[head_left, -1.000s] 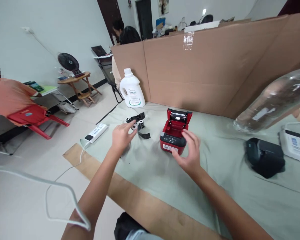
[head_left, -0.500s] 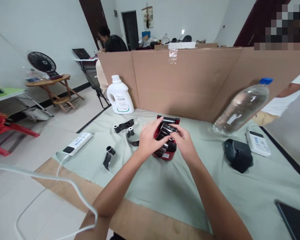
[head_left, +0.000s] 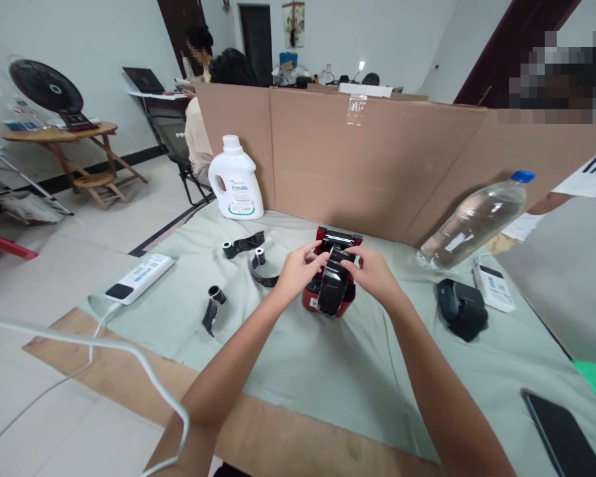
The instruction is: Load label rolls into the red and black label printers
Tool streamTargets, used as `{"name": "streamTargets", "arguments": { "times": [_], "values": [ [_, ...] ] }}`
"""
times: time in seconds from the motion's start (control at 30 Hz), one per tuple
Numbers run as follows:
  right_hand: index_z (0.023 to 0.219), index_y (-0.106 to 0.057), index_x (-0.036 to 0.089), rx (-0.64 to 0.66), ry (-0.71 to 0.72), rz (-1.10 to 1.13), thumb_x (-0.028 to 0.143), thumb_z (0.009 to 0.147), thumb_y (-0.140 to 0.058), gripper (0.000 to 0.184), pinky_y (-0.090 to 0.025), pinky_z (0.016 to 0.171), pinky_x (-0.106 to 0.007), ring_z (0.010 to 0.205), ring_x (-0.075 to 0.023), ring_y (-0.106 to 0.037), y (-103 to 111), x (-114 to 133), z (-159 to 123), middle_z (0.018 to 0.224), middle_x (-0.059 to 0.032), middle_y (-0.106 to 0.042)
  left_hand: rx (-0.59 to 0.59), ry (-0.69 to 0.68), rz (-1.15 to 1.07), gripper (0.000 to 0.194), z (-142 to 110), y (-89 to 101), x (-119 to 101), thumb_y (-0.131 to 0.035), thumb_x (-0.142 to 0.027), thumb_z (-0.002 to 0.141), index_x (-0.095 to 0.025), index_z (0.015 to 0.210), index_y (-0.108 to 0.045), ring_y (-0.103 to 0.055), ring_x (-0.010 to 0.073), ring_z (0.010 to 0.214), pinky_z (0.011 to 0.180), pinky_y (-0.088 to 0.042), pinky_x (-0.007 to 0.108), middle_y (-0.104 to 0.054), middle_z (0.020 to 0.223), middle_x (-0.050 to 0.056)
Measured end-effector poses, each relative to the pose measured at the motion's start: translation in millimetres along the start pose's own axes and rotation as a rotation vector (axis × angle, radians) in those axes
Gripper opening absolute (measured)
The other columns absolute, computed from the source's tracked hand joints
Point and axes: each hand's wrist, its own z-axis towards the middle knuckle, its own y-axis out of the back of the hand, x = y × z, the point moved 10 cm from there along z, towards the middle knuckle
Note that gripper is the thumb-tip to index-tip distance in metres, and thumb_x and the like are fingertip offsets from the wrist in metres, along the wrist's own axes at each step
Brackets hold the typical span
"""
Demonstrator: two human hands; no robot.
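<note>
A small red-and-black printer (head_left: 310, 296) stands on the cloth with its lid raised at the back. Over its open bay is a roll of glossy black paper (head_left: 334, 285), its loose end hanging down the front. My left hand (head_left: 300, 268) pinches the left end of the roll between thumb and fingers. On the right end, my right hand (head_left: 372, 273) has its thumb and fingers closed. Left of the printer lie several small black rolls, among them a partly unwound roll (head_left: 246, 245) and another roll (head_left: 213, 308) nearer the front.
A white jug (head_left: 237, 182) stands before the cardboard screen (head_left: 367, 165). At right are a tilted water bottle (head_left: 477, 218), a black device (head_left: 461, 308), a white power bank (head_left: 494, 287) and a phone (head_left: 563, 427). Another white power bank (head_left: 139, 278) with a cable lies left. People sit beyond.
The black roll has turned from a slant to nearly level over the printer, its loose strip now down the front. Both hands have shifted to its ends. The camera view has swung slightly.
</note>
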Motion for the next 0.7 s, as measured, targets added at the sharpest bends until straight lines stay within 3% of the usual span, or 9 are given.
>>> {"name": "streamTargets", "arguments": {
  "times": [0.17, 0.27, 0.37, 0.43, 0.5, 0.57, 0.7],
  "values": [
    [0.110, -0.076, 0.019, 0.152, -0.017, -0.141, 0.022, 0.090, -0.061, 0.025, -0.052, 0.092, -0.041, 0.100, -0.0274, -0.070, -33.1, -22.4, 11.9, 0.112, -0.0108, -0.077, -0.159, -0.044, 0.170, 0.038, 6.2, 43.6, -12.5, -0.059, -0.036, 0.092, -0.017, 0.122, -0.070, -0.070, 0.0175, 0.076, 0.076, -0.053, 0.029, -0.077, 0.082, 0.003],
    [0.114, -0.076, 0.021, 0.157, -0.045, -0.182, 0.022, 0.090, -0.063, 0.028, -0.051, 0.095, -0.043, 0.106, -0.0288, -0.071, -44.5, -30.1, 12.3, 0.117, -0.0104, -0.076, -0.098, -0.046, 0.280, 0.028, 6.4, 48.3, -18.4, -0.058, -0.035, 0.092, -0.019, 0.108, -0.074, -0.068, 0.0180, 0.074, 0.075, -0.051, 0.029, -0.076, 0.081, 0.003],
    [0.115, -0.076, 0.022, 0.178, -0.066, -0.239, 0.022, 0.089, -0.063, 0.029, -0.051, 0.093, -0.040, 0.105, -0.0277, -0.071, -50.4, -29.8, 12.7, 0.117, -0.0092, -0.077, 0.183, -0.123, 0.431, 0.028, -2.1, 22.6, -25.3, -0.065, -0.041, 0.089, -0.022, 0.107, -0.076, -0.068, 0.0202, 0.087, 0.081, -0.051, 0.031, -0.076, 0.097, 0.004],
    [0.113, -0.077, 0.024, 0.223, -0.092, -0.311, 0.021, 0.089, -0.063, 0.028, -0.051, 0.089, -0.038, 0.102, -0.0267, -0.071, -53.9, -26.8, 14.2, 0.113, -0.0085, -0.078, 0.411, -0.233, 0.543, 0.042, -18.0, -4.3, -30.7, -0.074, -0.049, 0.082, -0.026, 0.117, -0.075, -0.064, 0.0239, 0.106, 0.089, -0.050, 0.033, -0.071, 0.117, 0.006],
    [0.108, -0.079, 0.024, 0.279, -0.126, -0.402, 0.021, 0.088, -0.063, 0.025, -0.049, 0.086, -0.037, 0.100, -0.0269, -0.071, -57.8, -22.3, 16.6, 0.106, -0.0086, -0.079, 0.532, -0.316, 0.680, 0.056, -33.5, -24.7, -32.6, -0.081, -0.054, 0.074, -0.030, 0.124, -0.072, -0.056, 0.0282, 0.120, 0.096, -0.049, 0.036, -0.063, 0.131, 0.007],
    [0.101, -0.080, 0.024, 0.333, -0.163, -0.495, 0.022, 0.086, -0.066, 0.021, -0.047, 0.087, -0.039, 0.100, -0.0287, -0.071, -61.9, -17.2, 19.4, 0.100, -0.0104, -0.079, 0.523, -0.349, 0.824, 0.055, -40.8, -36.2, -32.9, -0.082, -0.052, 0.075, -0.030, 0.124, -0.072, -0.052, 0.0298, 0.122, 0.099, -0.047, 0.039, -0.060, 0.131, 0.007],
    [0.091, -0.081, 0.020, 0.361, -0.209, -0.598, 0.021, 0.082, -0.067, 0.016, -0.043, 0.089, -0.043, 0.100, -0.0320, -0.070, -63.6, -13.4, 20.2, 0.094, -0.0141, -0.078, 0.454, -0.362, 1.004, 0.035, -45.9, -48.5, -35.3, -0.071, -0.041, 0.089, -0.024, 0.120, -0.074, -0.055, 0.0277, 0.113, 0.097, -0.044, 0.039, -0.062, 0.117, 0.010]
  ]
}}
